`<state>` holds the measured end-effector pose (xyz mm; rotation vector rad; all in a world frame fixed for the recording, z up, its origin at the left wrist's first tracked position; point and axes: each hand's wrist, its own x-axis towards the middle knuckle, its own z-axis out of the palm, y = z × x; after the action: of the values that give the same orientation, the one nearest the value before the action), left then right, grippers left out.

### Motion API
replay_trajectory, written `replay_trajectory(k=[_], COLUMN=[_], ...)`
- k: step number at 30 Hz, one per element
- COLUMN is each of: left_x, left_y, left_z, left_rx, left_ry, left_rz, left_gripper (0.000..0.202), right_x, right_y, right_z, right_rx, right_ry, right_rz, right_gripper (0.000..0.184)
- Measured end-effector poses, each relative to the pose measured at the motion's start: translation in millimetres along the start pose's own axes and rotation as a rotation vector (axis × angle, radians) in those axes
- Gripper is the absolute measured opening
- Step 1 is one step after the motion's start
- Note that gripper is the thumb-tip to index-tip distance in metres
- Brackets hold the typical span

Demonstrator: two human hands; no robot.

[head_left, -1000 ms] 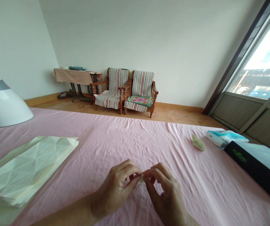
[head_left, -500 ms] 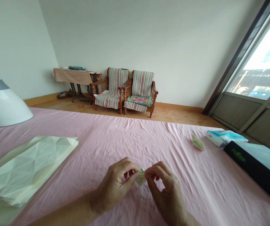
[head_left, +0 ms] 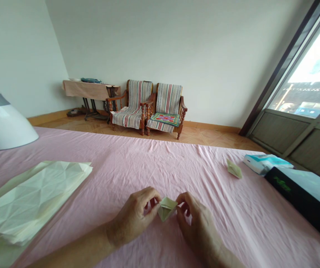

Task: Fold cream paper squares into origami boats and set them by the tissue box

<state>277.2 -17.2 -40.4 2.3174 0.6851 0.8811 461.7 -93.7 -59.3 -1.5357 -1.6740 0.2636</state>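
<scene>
Between my two hands is a small pale green piece of folded paper (head_left: pixel 167 209), diamond-shaped, with a crease or slit across its middle. My left hand (head_left: pixel 137 212) pinches its left corner between thumb and fingertips. At the opposite corner, my right hand (head_left: pixel 197 219) pinches in the same way. The paper is held just over the pink cloth (head_left: pixel 115 178). Farther off to the right lies a second folded paper piece (head_left: pixel 234 169) of similar colour and shape. On the left rests a stack of creased pale paper sheets (head_left: pixel 45 190).
A white appliance with a grey band (head_left: pixel 6 124) stands at the far left of the cloth. To the right are a blue and white packet (head_left: pixel 268 163) and a black box with green lettering (head_left: pixel 294 197). Two wooden armchairs (head_left: pixel 181 108) stand beyond the cloth's far edge.
My hands have moved slightly apart. The folded paper between them now shows wider and flatter, with more of its face visible. The other things stay where they were.
</scene>
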Motion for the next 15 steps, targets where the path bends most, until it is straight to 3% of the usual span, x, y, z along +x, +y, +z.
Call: replay_trajectory(k=[4, 7, 15], left_x=[0.2, -0.1, 1.4], left_y=[2.2, 1.1, -5.4], left_z=[0.2, 0.2, -0.9], left_rx=[-0.014, -0.017, -0.026], left_ry=[-0.009, -0.021, 0.077], left_rz=[-0.02, -0.032, -0.105], left_gripper=[0.012, 0.012, 0.011], right_x=[-0.1, -0.1, 3.0], right_y=[-2.7, -3.1, 5.5], right_z=[-0.1, 0.1, -3.3], right_rx=[-0.077, -0.12, -0.053], right_ry=[-0.045, -0.075, 0.04], right_rz=[-0.094, -0.106, -0.107], right_gripper=[0.025, 0.021, 0.016])
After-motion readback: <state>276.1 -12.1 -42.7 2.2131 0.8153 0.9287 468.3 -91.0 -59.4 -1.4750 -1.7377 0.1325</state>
